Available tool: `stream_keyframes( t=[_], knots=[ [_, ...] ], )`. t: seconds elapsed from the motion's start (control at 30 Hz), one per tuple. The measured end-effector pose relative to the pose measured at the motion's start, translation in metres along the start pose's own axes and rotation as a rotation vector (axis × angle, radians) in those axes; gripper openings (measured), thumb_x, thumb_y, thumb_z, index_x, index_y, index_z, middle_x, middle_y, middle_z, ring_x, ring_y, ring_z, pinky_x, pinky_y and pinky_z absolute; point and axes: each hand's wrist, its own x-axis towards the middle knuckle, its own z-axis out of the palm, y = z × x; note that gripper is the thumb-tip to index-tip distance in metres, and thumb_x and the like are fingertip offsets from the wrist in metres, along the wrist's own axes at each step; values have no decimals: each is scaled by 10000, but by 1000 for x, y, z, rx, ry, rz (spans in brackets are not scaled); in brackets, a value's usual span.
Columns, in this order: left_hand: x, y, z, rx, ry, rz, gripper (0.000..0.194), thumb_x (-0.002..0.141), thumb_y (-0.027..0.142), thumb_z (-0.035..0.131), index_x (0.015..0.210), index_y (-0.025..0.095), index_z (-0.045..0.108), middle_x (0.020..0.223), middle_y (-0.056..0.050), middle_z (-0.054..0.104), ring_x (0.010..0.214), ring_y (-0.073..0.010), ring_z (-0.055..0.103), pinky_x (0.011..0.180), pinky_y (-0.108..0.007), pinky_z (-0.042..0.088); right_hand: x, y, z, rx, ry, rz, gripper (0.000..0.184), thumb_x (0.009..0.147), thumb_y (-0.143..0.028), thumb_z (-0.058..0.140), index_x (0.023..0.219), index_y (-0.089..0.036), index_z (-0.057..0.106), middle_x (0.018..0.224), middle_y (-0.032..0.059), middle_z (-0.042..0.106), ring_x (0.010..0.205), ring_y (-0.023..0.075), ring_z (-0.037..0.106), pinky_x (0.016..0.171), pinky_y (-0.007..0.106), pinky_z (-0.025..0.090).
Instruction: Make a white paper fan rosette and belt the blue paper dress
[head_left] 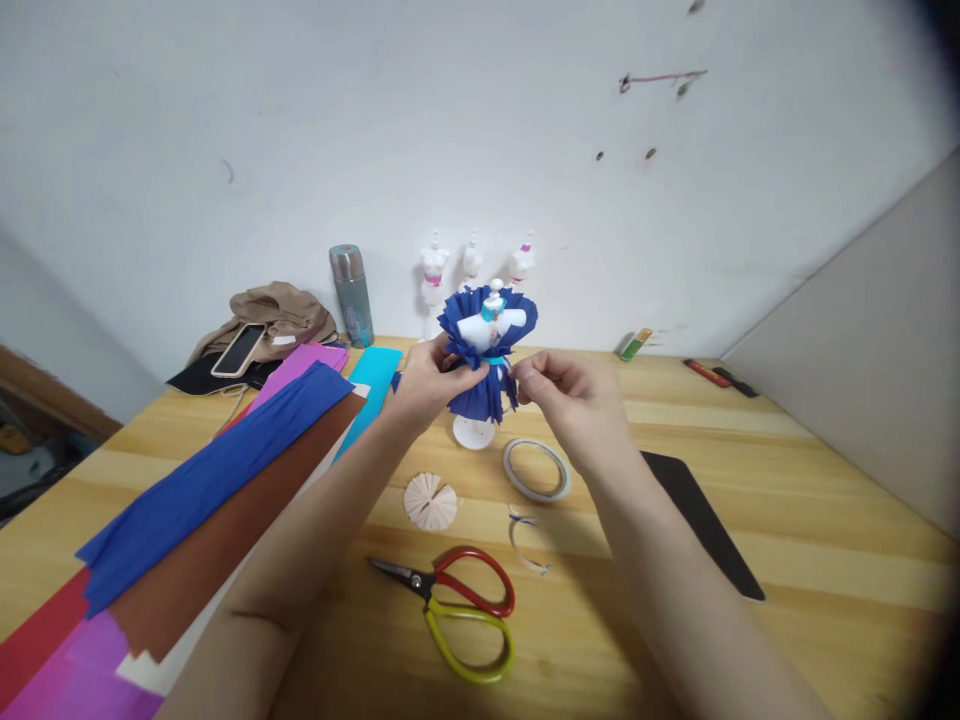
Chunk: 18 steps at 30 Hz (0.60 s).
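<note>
A small white dress-form figure [512, 318] stands on a round white base, wrapped in pleated dark-blue crepe paper [480, 404] with a light-blue band at the waist. My left hand [431, 385] grips its left side, the thumb lying across the front near the waist. At the other side, my right hand [562, 390] is closed in a pinch beside the paper's edge; what its fingertips hold is too small to make out. Below lie a roll of white tape [510, 478], a pleated cream paper disc [430, 502], a thin curled strip [517, 548] and red-and-yellow-handled scissors [420, 581].
Coloured crepe sheets [217, 475] are piled at left. Behind them sit a phone [238, 350], a brown cloth [281, 305] and a thermos [352, 295]. Several white dress forms [434, 262] stand by the wall. A black flat object [697, 520] lies right, a green tube [635, 345] farther back.
</note>
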Motion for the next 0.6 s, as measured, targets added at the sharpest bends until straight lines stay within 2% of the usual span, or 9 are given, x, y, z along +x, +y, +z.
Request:
stream_keyframes(
  t=[0.17,0.37,0.6],
  knots=[
    [0,-3,1,48,36,24,367,566,343,841,850,156,704,809,-38,728,827,-218,679,731,-318,541,1,2,3,28,39,32,260,771,-431,700,626,-240,598,578,16,606,553,180,563,538,328,473],
    [-1,1,2,24,-6,-15,442,535,349,869,899,158,706,852,-43,742,887,-248,693,778,-349,556,0,2,4,29,40,42,274,742,-438,711,611,-228,593,573,9,584,539,163,541,538,320,459],
    [-2,4,3,-39,-20,-44,370,520,292,871,827,153,716,811,-38,746,820,-219,691,779,-336,551,-2,2,8,67,94,78,275,642,-392,800,584,-215,598,518,-9,565,489,129,476,453,275,381]
  ],
)
